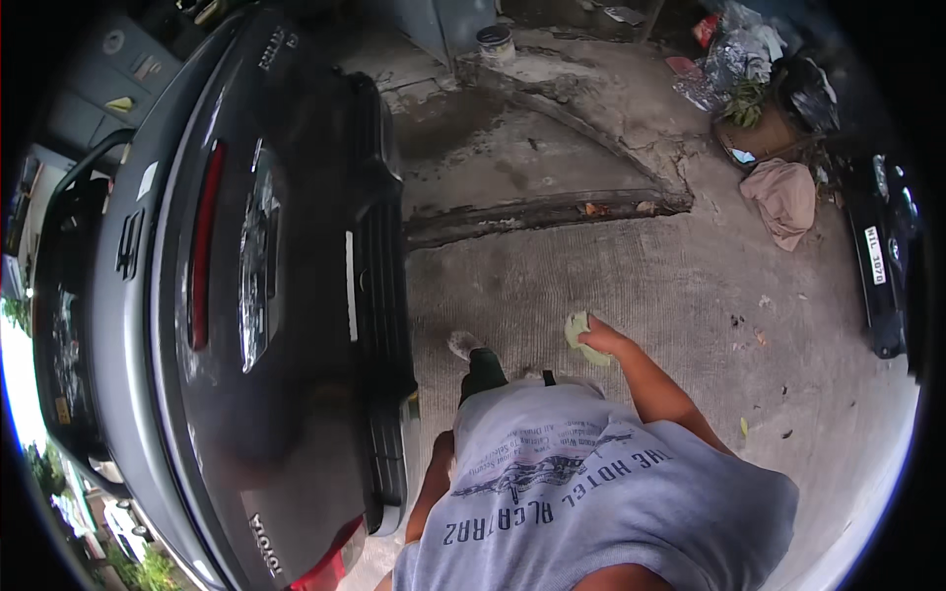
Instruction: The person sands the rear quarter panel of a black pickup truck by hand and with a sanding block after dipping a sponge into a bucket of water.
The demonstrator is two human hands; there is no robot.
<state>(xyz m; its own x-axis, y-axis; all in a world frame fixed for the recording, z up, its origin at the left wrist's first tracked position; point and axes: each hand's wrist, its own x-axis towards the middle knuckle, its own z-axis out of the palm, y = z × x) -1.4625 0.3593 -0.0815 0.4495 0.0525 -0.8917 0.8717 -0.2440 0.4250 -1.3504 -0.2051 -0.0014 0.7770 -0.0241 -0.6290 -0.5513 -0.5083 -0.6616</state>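
My right hand (pixel 601 338) is closed on a pale yellow-green cloth (pixel 581 325), held out to the right of my body. My left arm (pixel 434 483) runs down beside my light grey shirt; the fingers of that hand are hidden. Close on my left is the rear of a dark grey vehicle (pixel 305 414), with a black step bumper (pixel 379 305), a red light strip (pixel 205 246) and chrome trim. One foot (pixel 463 345) shows below my shirt on the ridged concrete.
The concrete ground (pixel 690 315) has a cracked, raised strip (pixel 621 205) ahead. A bucket (pixel 496 44) stands at the back. Bags of rubbish (pixel 739 59), a cardboard box (pixel 749 133) and a pinkish cloth (pixel 778 197) lie at the right, near a black bumper with a plate (pixel 887 295).
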